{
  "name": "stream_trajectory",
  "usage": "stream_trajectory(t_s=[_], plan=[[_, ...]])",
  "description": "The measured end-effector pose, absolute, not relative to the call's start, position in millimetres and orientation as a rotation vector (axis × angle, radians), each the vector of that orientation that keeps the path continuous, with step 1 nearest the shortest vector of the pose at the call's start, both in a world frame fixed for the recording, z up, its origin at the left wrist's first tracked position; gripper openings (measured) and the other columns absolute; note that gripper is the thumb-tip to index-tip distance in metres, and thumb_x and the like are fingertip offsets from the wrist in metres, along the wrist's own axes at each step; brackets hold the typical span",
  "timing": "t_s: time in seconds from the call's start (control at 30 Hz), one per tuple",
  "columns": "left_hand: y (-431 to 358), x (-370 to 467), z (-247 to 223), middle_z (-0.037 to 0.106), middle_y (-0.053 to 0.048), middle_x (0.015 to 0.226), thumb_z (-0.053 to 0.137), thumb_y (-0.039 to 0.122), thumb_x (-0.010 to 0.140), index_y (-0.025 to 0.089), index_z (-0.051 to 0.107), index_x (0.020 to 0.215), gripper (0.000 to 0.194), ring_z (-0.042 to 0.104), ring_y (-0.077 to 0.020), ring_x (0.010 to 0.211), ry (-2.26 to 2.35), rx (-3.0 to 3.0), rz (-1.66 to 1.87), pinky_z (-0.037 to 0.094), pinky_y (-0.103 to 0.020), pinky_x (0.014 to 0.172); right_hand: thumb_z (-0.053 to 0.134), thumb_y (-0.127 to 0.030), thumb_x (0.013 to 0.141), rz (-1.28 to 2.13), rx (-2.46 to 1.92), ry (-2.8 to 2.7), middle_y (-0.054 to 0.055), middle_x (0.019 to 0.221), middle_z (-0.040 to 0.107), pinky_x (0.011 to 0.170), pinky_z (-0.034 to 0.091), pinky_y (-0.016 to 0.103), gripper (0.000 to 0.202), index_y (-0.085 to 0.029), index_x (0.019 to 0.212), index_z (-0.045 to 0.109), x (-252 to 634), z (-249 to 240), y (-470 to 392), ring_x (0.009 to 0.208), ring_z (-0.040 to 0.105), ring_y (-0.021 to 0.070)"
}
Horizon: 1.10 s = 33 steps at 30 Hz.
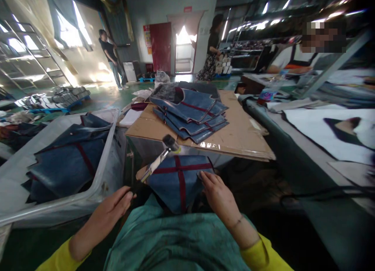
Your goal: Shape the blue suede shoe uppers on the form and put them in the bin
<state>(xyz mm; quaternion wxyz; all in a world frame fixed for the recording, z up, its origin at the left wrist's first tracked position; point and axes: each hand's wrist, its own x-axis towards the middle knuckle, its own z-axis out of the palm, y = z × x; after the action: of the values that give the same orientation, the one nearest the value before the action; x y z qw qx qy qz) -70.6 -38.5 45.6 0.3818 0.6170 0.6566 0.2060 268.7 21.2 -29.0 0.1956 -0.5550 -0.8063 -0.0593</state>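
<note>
A hammer [156, 161] is gripped by its handle in my left hand [117, 203], its dark head raised above a blue leather-like panel. Dark red strips cross on this blue panel [191, 187], which lies in front of my lap. The fingers of my right hand [217, 191] are closed on the panel's right edge, thumb and fingertips together. Just beyond, a stack of similar blue panels [193, 106] rests on a cardboard sheet [249, 136]. What supports the panel at my lap is mostly hidden.
To my left, a white plastic bin [102, 177] holds more blue panels [64, 157]. A long workbench [263, 118] with sheets on it runs along the right, where a co-worker [295, 60] sits. Two people [109, 54] stand farther back. A loaded blue pallet [63, 104] is on the floor.
</note>
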Motion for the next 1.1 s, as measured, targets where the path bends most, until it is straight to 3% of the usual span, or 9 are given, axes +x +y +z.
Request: stream_trajectory(t_s=[0.07,0.13,0.23,0.43,0.57,0.73,0.93,1.1], plan=[[-37,-63,42,0.066,-0.003,0.088,0.033,0.052,0.089,0.023,0.054,0.108,0.040,0.063,-0.0178,0.082,1.710,1.727,0.586,0.049,-0.026,0.072,0.041,-0.008,0.085,-0.165,-1.544,-2.261,0.011,0.114,0.059,0.091,0.047,0.034,0.041,-0.015,0.123,0.053,269,-30,21,0.102,0.053,0.0205],[-33,-55,34,0.068,-0.004,0.092,0.036,0.046,0.090,0.024,0.055,0.107,0.034,0.064,-0.0200,0.088,1.695,1.877,0.465,0.049,-0.028,0.077,0.041,-0.007,0.085,-0.168,-1.540,-2.268,0.011,0.115,0.059,0.093,0.045,0.034,0.042,-0.014,0.124,0.052,270,-32,20,0.103,0.051,0.0209],[-27,-48,31,0.069,-0.003,0.086,0.036,0.043,0.091,0.024,0.059,0.099,0.031,0.067,-0.0202,0.082,1.630,1.993,0.286,0.049,-0.027,0.073,0.043,-0.007,0.084,-0.162,-1.552,-2.275,0.010,0.116,0.058,0.093,0.045,0.034,0.042,-0.012,0.125,0.051,271,-33,19,0.104,0.050,0.0214],[-28,-52,44,0.069,-0.004,0.099,0.032,0.043,0.092,0.023,0.053,0.115,0.038,0.065,-0.0199,0.094,1.760,1.971,0.542,0.050,-0.027,0.077,0.044,-0.006,0.084,-0.122,-1.574,-2.259,0.011,0.118,0.057,0.094,0.045,0.035,0.045,-0.013,0.127,0.050,272,-33,15,0.106,0.049,0.0214],[-31,-52,29,0.071,-0.004,0.093,0.038,0.042,0.090,0.024,0.060,0.101,0.030,0.067,-0.0211,0.089,1.701,1.993,0.356,0.051,-0.027,0.075,0.046,-0.006,0.083,-0.107,-1.580,-2.245,0.011,0.118,0.057,0.094,0.045,0.034,0.045,-0.013,0.127,0.050,272,-33,14,0.106,0.049,0.0215],[-23,-45,37,0.067,-0.005,0.109,0.031,0.044,0.093,0.021,0.052,0.120,0.041,0.062,-0.0202,0.102,1.743,1.961,0.512,0.048,-0.029,0.085,0.046,-0.007,0.083,-0.122,-1.584,-2.239,0.011,0.119,0.057,0.094,0.045,0.035,0.044,-0.013,0.127,0.050,273,-36,12,0.107,0.050,0.0216],[-9,-30,36,0.069,-0.004,0.100,0.032,0.042,0.093,0.023,0.057,0.107,0.035,0.065,-0.0194,0.095,1.604,1.973,0.246,0.047,-0.026,0.084,0.047,-0.006,0.083,-0.143,-1.565,-2.209,0.011,0.120,0.057,0.094,0.046,0.035,0.045,-0.013,0.127,0.051,275,-40,9,0.107,0.050,0.0221],[2,-16,41,0.063,-0.006,0.115,0.030,0.045,0.093,0.022,0.049,0.121,0.041,0.058,-0.0186,0.109,1.612,2.015,0.441,0.044,-0.026,0.090,0.046,-0.006,0.083,-0.130,-1.591,-2.198,0.010,0.122,0.057,0.093,0.047,0.033,0.047,-0.014,0.129,0.049,275,-39,7,0.110,0.050,0.0217]])
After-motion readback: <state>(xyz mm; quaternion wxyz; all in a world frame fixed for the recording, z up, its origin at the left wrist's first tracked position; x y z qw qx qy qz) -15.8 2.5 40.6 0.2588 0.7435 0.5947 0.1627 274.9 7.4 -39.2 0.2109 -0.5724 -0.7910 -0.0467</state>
